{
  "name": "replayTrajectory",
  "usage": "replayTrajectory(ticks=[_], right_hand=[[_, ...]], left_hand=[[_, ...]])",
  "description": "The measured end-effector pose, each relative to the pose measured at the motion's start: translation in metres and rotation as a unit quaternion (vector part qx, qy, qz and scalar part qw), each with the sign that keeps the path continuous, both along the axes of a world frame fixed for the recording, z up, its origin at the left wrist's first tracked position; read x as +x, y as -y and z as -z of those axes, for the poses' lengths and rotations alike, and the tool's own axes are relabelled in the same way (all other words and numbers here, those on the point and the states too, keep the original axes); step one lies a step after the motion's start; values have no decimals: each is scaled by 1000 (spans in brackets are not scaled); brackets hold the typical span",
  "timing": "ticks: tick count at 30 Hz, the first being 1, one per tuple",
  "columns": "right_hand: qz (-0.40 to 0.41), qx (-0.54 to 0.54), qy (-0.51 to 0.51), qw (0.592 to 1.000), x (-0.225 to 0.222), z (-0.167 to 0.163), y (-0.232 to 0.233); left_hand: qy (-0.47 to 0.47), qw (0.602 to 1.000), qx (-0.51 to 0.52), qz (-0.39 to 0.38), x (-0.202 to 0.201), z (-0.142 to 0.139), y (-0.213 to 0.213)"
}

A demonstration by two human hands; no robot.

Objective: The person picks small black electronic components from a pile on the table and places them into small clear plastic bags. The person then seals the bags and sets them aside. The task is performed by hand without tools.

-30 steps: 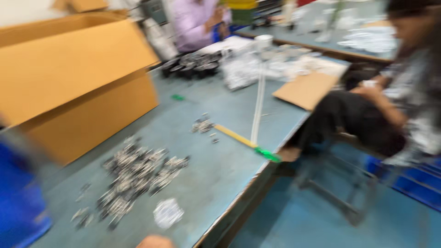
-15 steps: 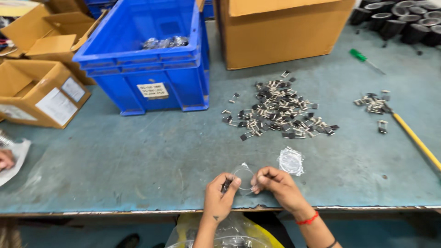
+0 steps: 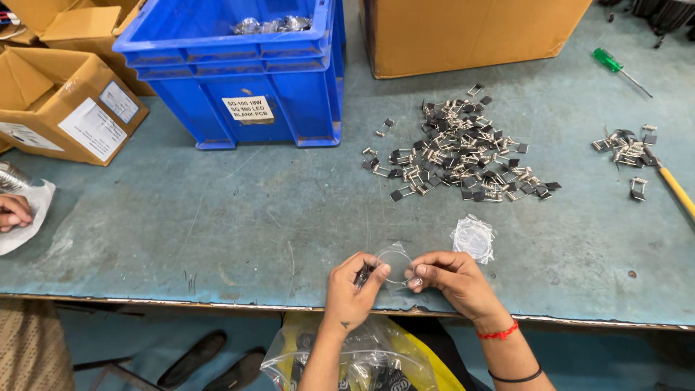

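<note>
- I am watching a small clear plastic bag [image 3: 395, 262] being held open just above the near edge of the worn teal tabletop [image 3: 217, 217], between both hands.
- My left hand [image 3: 352, 289] is pinching the bag's left rim, its fingers [image 3: 371, 275] pressed together on the rim along with a small dark metal part [image 3: 362, 276].
- My right hand [image 3: 452, 282] is pinching the bag's right rim, thumb and forefinger closed on the plastic.
- Another small clear bag [image 3: 473, 237] is lying flat on the tabletop just beyond the right hand.
- A large heap of small black clips with metal springs [image 3: 460, 156] is spreading further back, well apart from the hands; a smaller cluster of the same parts [image 3: 624, 148] is sitting near the right edge.
- A blue plastic crate [image 3: 239, 72] is standing at the back, with a brown cardboard box [image 3: 470, 32] beside it and another open cardboard box [image 3: 65, 101] on the left.
- A green-handled screwdriver [image 3: 612, 64] is lying far right.
- Another person's hand [image 3: 13, 212] is resting on white paper at the left edge.
- A clear bag of parts [image 3: 355, 358] is hanging below the tabletop's edge.
</note>
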State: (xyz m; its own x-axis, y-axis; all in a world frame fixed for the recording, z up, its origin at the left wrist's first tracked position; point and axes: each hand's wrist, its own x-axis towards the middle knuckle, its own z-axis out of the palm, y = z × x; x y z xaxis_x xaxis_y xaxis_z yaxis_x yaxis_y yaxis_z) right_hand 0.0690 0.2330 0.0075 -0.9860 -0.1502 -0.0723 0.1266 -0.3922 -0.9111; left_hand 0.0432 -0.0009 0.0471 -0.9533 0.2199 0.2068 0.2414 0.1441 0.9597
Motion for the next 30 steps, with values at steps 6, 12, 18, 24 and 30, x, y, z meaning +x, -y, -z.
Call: replayTrajectory(ticks=[6, 12, 18, 24, 30], right_hand=[[10, 55, -4, 998, -3, 5, 2], [5, 55, -36, 998, -2, 4, 4], [4, 60, -56, 997, 1, -1, 10], [-38, 49, -139, 988, 7, -5, 15], [-10, 80, -113, 990, 6, -1, 15]], left_hand=[[-11, 1000, -1, 7, 1, -2, 2], [-27, 1000, 15, 5, 0, -2, 2], [24, 1000, 8, -4, 1, -1, 1], [-38, 999, -2, 0, -1, 0, 1], [-16, 1000, -12, 12, -1, 0, 4]])
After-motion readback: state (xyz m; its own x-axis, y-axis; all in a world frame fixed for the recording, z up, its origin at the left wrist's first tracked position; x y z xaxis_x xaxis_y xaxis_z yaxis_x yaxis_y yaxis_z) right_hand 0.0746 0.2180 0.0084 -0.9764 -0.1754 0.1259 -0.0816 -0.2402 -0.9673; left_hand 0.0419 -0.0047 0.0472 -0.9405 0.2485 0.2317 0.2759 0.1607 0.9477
